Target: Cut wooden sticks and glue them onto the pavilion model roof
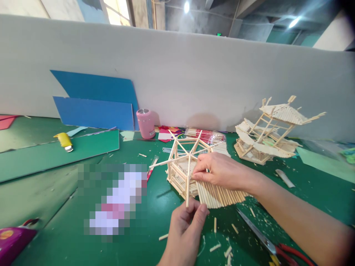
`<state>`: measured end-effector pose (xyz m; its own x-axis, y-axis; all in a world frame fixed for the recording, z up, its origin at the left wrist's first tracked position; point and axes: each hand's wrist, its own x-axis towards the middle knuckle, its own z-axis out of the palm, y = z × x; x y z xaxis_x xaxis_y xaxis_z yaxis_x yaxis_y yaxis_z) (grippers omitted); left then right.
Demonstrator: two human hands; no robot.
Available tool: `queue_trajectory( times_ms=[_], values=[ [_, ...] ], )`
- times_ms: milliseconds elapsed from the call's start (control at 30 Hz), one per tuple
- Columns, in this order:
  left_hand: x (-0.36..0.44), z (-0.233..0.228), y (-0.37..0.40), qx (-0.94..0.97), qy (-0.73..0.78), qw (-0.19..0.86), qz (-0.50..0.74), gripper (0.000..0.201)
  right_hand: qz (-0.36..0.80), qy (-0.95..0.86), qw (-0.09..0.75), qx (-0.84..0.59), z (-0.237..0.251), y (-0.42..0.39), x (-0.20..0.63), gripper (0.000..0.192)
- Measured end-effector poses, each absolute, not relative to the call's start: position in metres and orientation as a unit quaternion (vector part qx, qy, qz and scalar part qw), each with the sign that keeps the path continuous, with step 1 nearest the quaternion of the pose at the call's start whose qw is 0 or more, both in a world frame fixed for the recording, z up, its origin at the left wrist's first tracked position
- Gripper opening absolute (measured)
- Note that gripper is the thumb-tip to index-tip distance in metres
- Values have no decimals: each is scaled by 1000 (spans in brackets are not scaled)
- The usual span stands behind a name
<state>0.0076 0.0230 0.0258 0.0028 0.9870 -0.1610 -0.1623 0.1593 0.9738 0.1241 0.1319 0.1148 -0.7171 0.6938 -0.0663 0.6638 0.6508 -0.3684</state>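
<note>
Left hand (184,225): grip closed, thumb and fingers pinching the lower end of one rib of the stick model (188,173). The model stands on the green tabletop (55,207), just above that hand. Right hand (222,170): fingers pressed flat on the model's slatted roof panel (222,195), grip not closed around it. Scissors (271,245) lie near the right forearm. A finished stick pavilion (267,133) stands well apart, far right.

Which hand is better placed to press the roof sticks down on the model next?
Right, probably. The right hand already rests on the stick roof panel, while the left hand pinches a rib stick from below.
</note>
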Motion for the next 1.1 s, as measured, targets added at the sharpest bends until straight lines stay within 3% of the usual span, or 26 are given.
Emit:
queue_trajectory(
  times_ms=[467, 600, 700, 900, 1100],
  values=[
    [12, 26, 26, 409, 491, 583, 501, 38, 183, -908, 55, -372, 110, 129, 129, 20],
    [12, 26, 25, 397, 493, 598, 492, 37, 180, -906, 63, -378, 111, 127, 131, 28],
    [8, 25, 22, 395, 493, 601, 490, 36, 169, -900, 88, -393, 115, 125, 138, 34],
    [-3, 25, 20, 391, 498, 599, 491, 36, 195, -830, 217, -476, 114, 120, 179, 23],
    [2, 31, 24, 377, 487, 612, 497, 30, 215, -793, 237, -518, 107, 105, 197, 26]
  ],
)
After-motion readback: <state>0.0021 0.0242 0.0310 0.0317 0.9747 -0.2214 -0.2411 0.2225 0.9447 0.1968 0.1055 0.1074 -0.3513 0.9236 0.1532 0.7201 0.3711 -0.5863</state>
